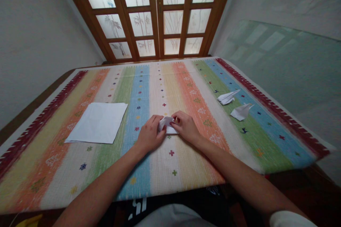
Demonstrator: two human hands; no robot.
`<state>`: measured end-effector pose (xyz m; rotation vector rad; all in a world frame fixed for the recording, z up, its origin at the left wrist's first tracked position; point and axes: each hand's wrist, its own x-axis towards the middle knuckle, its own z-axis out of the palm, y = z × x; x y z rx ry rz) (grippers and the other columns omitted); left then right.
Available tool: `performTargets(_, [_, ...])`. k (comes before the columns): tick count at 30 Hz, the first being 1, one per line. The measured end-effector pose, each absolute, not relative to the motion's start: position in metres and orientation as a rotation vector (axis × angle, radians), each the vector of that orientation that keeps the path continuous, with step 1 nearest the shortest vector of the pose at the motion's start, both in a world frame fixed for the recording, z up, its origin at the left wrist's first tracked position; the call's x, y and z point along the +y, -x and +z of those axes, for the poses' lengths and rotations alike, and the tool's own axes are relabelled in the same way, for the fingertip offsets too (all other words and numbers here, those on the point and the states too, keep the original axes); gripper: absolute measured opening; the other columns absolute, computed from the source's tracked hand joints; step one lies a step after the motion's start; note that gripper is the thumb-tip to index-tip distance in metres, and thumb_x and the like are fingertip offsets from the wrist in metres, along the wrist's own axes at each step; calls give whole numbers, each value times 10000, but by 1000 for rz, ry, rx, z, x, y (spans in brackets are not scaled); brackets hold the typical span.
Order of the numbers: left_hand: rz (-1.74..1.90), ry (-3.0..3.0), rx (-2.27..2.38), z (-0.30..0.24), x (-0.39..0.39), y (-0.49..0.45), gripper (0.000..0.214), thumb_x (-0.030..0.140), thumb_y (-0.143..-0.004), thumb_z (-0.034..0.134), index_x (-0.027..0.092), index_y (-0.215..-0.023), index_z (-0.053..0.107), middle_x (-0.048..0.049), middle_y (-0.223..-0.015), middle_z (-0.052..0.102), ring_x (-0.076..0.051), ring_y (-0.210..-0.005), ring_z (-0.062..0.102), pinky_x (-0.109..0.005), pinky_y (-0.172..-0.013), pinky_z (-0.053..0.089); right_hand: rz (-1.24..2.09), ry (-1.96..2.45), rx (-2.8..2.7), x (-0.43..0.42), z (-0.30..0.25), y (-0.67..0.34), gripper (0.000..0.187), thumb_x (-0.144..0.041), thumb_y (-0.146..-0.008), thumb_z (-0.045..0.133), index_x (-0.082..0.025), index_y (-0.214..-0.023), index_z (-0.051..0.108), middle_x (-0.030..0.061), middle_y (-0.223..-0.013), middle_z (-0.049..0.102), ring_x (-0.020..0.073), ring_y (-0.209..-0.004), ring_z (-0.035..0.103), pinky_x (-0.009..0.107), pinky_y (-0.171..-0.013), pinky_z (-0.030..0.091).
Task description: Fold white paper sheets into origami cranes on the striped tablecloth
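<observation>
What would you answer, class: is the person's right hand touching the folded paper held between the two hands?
Touching. The head view shows the right hand pressed against the right side of the folded white paper, pinching it with no gap.

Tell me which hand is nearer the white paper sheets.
Left. The left hand sits to the right of the white paper sheets, not touching them; the right hand is farther right, beyond it.
</observation>
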<state>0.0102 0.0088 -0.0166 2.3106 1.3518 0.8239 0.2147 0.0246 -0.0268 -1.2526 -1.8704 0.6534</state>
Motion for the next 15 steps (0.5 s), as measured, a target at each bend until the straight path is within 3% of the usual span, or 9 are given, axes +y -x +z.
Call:
performTargets(8, [846, -2285, 1342, -16, 9, -10, 274, 150, -934, 571, 197, -1202, 605, -100, -1133, 680, -273, -1074, 679, -452, -970, 578, 612, 1197, -2036, 21, -29, -215, 241, -7, -872, 640, -216, -980, 690, 43, -979, 677, 190, -857, 622, 311, -790, 474])
performTargets(15, [825, -2294, 1312, -17, 8, -9, 366, 141, -906, 580, 202, -1266, 584, -113, -1236, 666, -278, -1117, 678, -468, -1001, 576, 604, 1115, -2219, 18, -22, -224, 193, -189, -1009, 638, -236, -1159, 750, 92, -1186, 660, 209, -980, 661, 361, -886, 532])
